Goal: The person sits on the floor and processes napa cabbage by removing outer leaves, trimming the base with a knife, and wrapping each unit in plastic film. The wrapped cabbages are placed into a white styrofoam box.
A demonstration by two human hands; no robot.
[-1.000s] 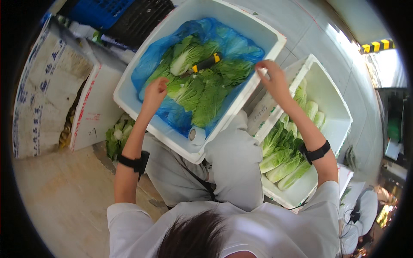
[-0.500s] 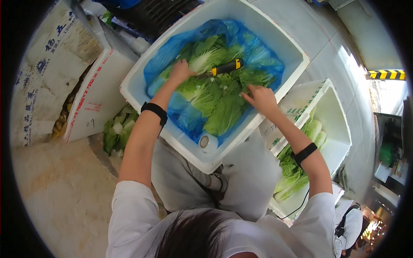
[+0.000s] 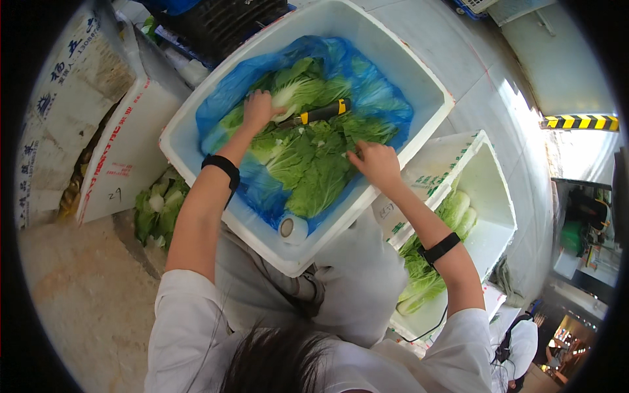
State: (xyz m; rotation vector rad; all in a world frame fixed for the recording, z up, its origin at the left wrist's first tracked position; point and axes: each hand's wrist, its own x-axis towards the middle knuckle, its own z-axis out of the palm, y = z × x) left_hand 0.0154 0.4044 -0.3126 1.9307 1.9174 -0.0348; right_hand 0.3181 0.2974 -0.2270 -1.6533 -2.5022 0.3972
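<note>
A large white foam box [image 3: 429, 77] stands before me, lined with a blue plastic bag [image 3: 219, 108]. Loose green cabbage leaves [image 3: 321, 187] fill the bag. My left hand [image 3: 261, 110] rests on the leaves at the left, its thumb stretched away from the fingers. Near its thumb lies a black-and-yellow utility knife [image 3: 321, 112], on top of the leaves and untouched. On the right side, my right hand [image 3: 377, 162] reaches over the leaves with thumb and forefinger drawn together; what they pinch is too small to make out. A white roll [image 3: 293, 229] sits in the box's near corner.
Another white foam box [image 3: 495, 216] with Chinese cabbages [image 3: 452, 209] stands close on the right. To the left are a white carton [image 3: 121, 167] and a heap of cabbage leaves [image 3: 157, 203] on the floor. A black crate [image 3: 216, 29] stands beyond.
The whole view has shifted, so everything sits farther left. Both hands stay at nearly the same places over the leaves, and the right fingers have moved slightly. The knife lies as before.
</note>
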